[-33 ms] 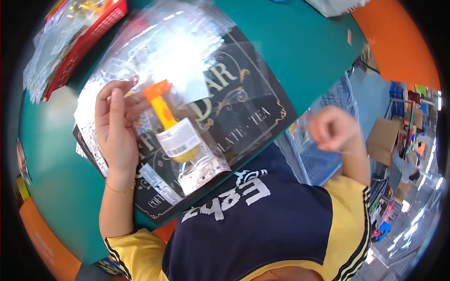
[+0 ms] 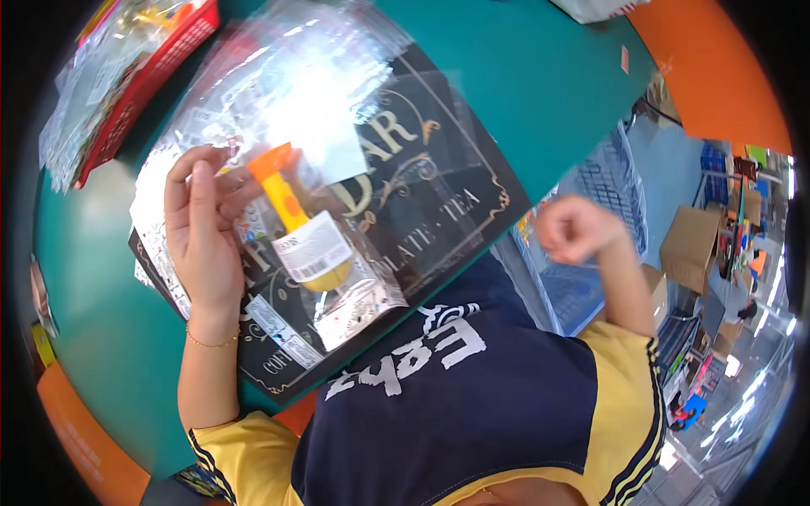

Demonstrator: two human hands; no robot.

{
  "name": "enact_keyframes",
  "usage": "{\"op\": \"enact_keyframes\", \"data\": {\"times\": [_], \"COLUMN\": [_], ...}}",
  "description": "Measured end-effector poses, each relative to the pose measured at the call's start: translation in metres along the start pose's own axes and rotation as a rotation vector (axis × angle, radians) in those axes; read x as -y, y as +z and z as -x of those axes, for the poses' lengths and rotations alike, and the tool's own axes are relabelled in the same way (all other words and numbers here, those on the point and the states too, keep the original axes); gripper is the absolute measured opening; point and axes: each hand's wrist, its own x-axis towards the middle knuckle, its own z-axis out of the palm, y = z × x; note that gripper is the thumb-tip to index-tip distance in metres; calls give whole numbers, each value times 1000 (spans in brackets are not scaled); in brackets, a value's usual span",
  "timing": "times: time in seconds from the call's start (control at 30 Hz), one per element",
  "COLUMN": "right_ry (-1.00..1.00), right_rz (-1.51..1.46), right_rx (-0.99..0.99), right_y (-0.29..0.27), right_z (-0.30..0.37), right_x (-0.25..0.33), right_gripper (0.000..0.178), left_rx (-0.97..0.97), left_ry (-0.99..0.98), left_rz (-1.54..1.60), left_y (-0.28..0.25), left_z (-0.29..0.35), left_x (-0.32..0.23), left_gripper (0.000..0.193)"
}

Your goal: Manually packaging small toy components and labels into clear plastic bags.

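My left hand (image 2: 207, 228) is at the left side of a clear plastic bag (image 2: 371, 274), fingers curled around its film and partly seen through it. Inside the bag lies a yellow toy-like piece with an orange top (image 2: 285, 196), its lower end rounded. A white label with a barcode (image 2: 312, 250) wraps its middle. Over the table's right edge, beside a blue crate (image 2: 578, 295), my right hand (image 2: 578, 228) is closed and slightly blurred; whatever its fingers hold is hidden.
Beneath the bag, a black printed mat (image 2: 460, 190) lies on the green table (image 2: 506, 80). Glossy clear bags (image 2: 312, 67) are piled on its far part. A red basket (image 2: 139, 105) full of packets stands at far left. Orange seats (image 2: 717, 76) flank the table.
My right hand has shifted slightly left, toward the table edge. The whole view has drifted a little; my left hand keeps its place at the bag.
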Motion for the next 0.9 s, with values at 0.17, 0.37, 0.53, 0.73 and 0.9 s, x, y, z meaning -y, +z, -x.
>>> {"op": "enact_keyframes", "data": {"times": [0.17, 0.37, 0.53, 0.73, 0.9], "right_ry": [478, 717, 722, 575, 405], "right_rz": [1014, 1579, 774, 1158, 810], "right_rx": [-284, 132, -266, -73, 133], "right_y": [-21, 2, -34, -29, 7], "right_z": [-7, -26, -15, -10, -16], "right_x": [-286, -302, -234, -231, -60], "right_gripper": [23, 61, 54, 35, 29], "left_rx": [45, -28, -38, 42, 26], "left_ry": [15, 11, 16, 8, -25], "left_rz": [12, -49, -22, 25, 84], "left_y": [8, -2, 8, 9, 4], "left_z": [-5, 6, 4, -4, -1], "left_x": [2, 9, 9, 6, 2], "left_gripper": [24, 24, 25, 22, 23]}}
